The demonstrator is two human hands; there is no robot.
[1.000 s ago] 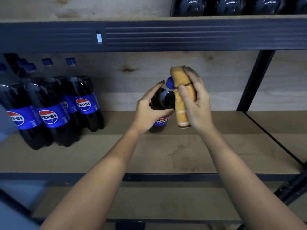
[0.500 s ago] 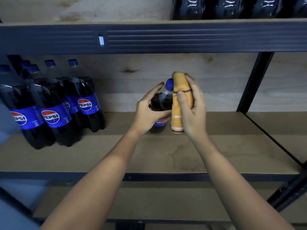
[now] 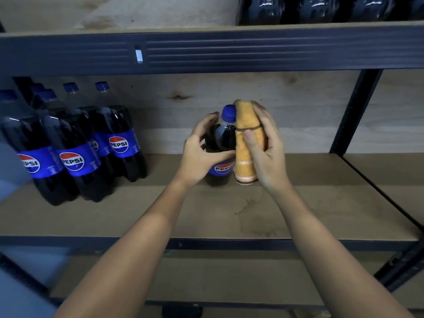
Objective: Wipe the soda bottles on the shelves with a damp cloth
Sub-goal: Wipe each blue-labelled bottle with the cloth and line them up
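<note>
We see one small soda bottle (image 3: 221, 145) standing upright on the wooden shelf (image 3: 298, 203), near the middle of the view, with its blue cap (image 3: 229, 113) on top. It stands between the two hands. The left hand (image 3: 202, 154) grips the bottle from the left side: the fingers curl around its dark upper body and the thumb lies across the front, just above the blue label. The right hand (image 3: 267, 148) holds a folded orange cloth (image 3: 246, 143) and presses it against the right side of the bottle. The fingers curl around the back of the cloth and the thumb lies on its front. The cloth stands almost upright, its top reaches a little higher than the cap, and its lower end with pale and dark stripes hangs just above the shelf, beside the label.

On the left end of the same shelf we see a group of larger Pepsi bottles (image 3: 75, 154), well apart from the hands, all upright with blue caps. On the upper shelf (image 3: 206, 53), at the top right, stand more dark bottles (image 3: 321, 8), of which only the lower parts show. A dark metal post (image 3: 353, 115) rises at the right of the shelf.
</note>
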